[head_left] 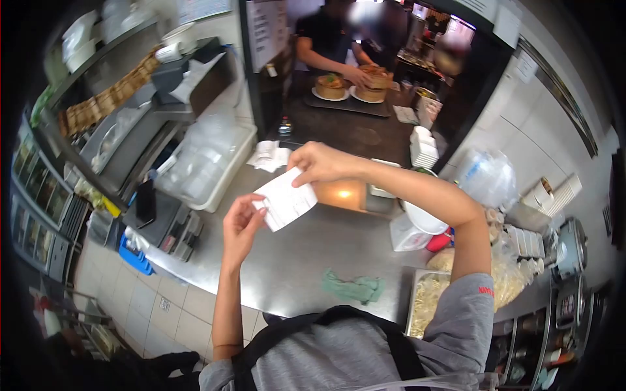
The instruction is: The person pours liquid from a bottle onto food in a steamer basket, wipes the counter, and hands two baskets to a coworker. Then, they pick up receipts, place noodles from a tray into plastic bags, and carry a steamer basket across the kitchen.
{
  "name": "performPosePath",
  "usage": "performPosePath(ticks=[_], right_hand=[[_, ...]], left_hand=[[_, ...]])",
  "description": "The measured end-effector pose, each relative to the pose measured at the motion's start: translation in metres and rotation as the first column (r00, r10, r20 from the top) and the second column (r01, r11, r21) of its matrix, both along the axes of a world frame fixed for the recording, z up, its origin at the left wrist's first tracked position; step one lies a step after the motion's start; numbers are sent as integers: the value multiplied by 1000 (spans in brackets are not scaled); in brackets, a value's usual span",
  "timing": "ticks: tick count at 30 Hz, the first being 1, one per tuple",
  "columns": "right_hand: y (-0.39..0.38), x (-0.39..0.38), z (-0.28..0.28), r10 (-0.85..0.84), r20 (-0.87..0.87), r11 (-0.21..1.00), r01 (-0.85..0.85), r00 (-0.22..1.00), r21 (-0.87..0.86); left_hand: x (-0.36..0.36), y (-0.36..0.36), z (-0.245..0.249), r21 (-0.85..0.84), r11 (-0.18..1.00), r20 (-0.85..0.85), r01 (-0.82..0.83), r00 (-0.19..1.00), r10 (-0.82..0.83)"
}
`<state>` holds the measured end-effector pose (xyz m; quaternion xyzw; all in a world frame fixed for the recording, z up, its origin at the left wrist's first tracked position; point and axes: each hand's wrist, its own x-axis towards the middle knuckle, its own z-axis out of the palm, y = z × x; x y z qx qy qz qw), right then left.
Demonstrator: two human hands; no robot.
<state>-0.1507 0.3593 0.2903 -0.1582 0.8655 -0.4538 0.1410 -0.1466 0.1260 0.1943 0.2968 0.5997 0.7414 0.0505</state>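
My left hand [242, 225] and right hand [317, 163] both pinch the printed paper slip [287, 199], fingers closed on opposite edges. Slip is up over the steel desk [274, 260], near the middle of my view. Crumpled paper [268, 156] at its 11 o'clock, plastic-filled tub [218, 163] at 10, green cloth [353, 286] at 5.

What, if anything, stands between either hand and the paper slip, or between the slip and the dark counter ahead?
Nothing visible separates the left hand or right hand from the paper slip: both hold it. Toward the dark counter, loose white papers lie just beyond the slip, slightly left.
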Motion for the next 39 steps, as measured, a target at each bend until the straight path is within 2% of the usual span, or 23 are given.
performPosePath(ticks=[4,5,7,8,10,11,12,13,17,20,22,25,26,28,29,30,31,33,34,35,36,37,39], right_hand=[[-58,-29,15,53,-148,969,-15,988,247],[-71,-43,16,78,-301,974,-8,950,227],[-92,-84,15,101,-586,984,6,804,179],[-102,-114,19,128,-760,982,28,637,189],[-122,-166,44,102,-878,994,-8,468,111],[-132,-193,55,25,-869,996,62,494,64],[-140,-231,63,-39,-834,999,8,551,-41],[-152,-251,75,-159,-876,987,55,456,-150],[-174,-349,101,-316,-797,903,421,514,-87],[-186,-381,107,-445,-646,869,474,621,-143],[-186,-352,114,-382,-601,892,111,702,-437],[-150,-294,106,-589,-645,646,-196,486,-738],[-124,-285,95,-712,-597,558,-218,370,-801],[-41,-289,39,-868,-373,351,-127,328,-928],[14,-305,-11,-895,-206,151,-166,396,-975],[58,-314,-60,-942,42,-50,-17,332,-999],[94,-316,-114,-974,125,-88,196,187,-977],[164,-311,-247,-996,-82,51,520,-37,-853],[175,-292,-285,-985,-144,39,700,-92,-713],[179,-272,-305,-906,-410,35,947,-105,-319],[194,-261,-337,-870,-493,52,994,0,-92],[177,-250,-323,-939,-343,-23,999,-29,-22],[152,-249,-300,-831,-554,-166,970,-41,178]], left_hand=[[-29,-39,0,-28,1000,54,-12,998,13],[-40,-46,-15,-13,1000,85,-25,996,26],[-59,-59,-52,-21,999,4,-48,999,48],[-64,-68,-72,-61,998,26,-2,1000,4],[-66,-85,-96,-116,992,43,46,998,-42],[-64,-90,-101,-132,990,39,50,998,-45],[-59,-96,-93,-100,992,139,81,988,-67],[-60,-103,-89,-86,993,172,87,983,-71],[-72,-131,-83,-35,995,252,90,965,-78],[-81,-145,-95,-44,996,265,84,962,-69],[-92,-152,-126,-144,987,216,73,975,-41],[-79,-155,-100,-125,992,343,20,939,24],[-80,-159,-107,-152,988,339,13,940,40],[-82,-158,-116,-32,999,374,29,927,-15],[-81,-158,-113,19,1000,385,21,922,-26],[-82,-160,-112,10,999,393,52,918,-52],[-83,-161,-108,14,999,417,45,908,-47],[-90,-166,-96,-47,998,398,29,917,-8],[-92,-166,-86,-18,1000,404,2,915,6],[-96,-166,-76,8,1000,406,-25,914,20],[-101,-169,-70,3,1000,410,-28,912,25],[-105,-171,-66,-14,1000,409,-21,912,25],[-113,-175,-65,-38,999,427,-24,904,38]])
